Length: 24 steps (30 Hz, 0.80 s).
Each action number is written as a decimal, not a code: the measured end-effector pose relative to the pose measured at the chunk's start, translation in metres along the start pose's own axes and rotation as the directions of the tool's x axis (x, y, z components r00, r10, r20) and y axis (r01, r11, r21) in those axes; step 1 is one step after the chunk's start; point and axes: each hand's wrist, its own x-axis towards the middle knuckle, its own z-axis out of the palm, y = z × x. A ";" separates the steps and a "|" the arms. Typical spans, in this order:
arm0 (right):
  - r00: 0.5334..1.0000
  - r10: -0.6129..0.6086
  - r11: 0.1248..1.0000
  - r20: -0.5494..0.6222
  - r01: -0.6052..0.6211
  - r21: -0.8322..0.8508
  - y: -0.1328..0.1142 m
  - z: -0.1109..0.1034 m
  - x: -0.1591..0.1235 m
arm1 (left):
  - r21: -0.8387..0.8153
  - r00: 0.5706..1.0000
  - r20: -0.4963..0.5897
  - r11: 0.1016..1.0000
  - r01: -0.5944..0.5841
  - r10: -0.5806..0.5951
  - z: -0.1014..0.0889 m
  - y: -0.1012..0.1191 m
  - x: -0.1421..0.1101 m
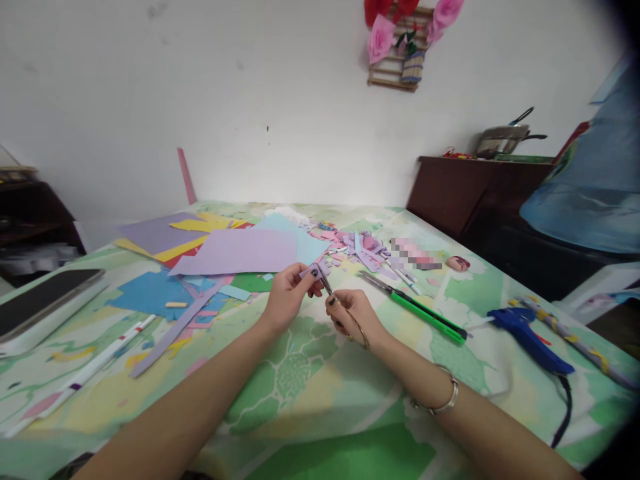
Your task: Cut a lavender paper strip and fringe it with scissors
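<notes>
Near the middle of the table, my left hand (287, 297) pinches a small piece of purple paper (315, 268) between thumb and fingers. Small metal scissors (326, 283) are gripped in my right hand (356, 315), their loop handle curving below the fingers. The blades point up and left and meet the paper; whether they are cutting into it I cannot tell. Behind my left hand lies a large lilac paper sheet (240, 252), overlapping a light blue sheet (307, 241). A pile of purple and pink scraps (365, 245) sits just beyond my hands.
A green utility knife (425, 315) and a blue glue gun (530, 340) lie to the right. On the left are a phone (45, 300), a purple strip (175, 333), a blue sheet (145, 293) and a white stick (95, 363). A wall (225, 120) stands behind the table.
</notes>
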 end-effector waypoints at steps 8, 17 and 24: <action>0.999 -0.001 0.995 -0.033 -0.003 -0.103 0.003 -0.001 0.003 | 0.006 1.000 -0.002 1.000 0.016 -0.016 0.000 0.002 -0.001; 0.998 0.031 0.991 -0.059 -0.038 -0.127 0.001 0.001 0.003 | -0.016 0.999 0.005 0.999 0.034 -0.034 0.000 0.000 0.000; 0.997 0.022 0.988 -0.070 -0.033 -0.151 -0.001 0.000 0.003 | -0.039 0.999 0.018 0.999 0.027 -0.026 0.000 -0.003 0.001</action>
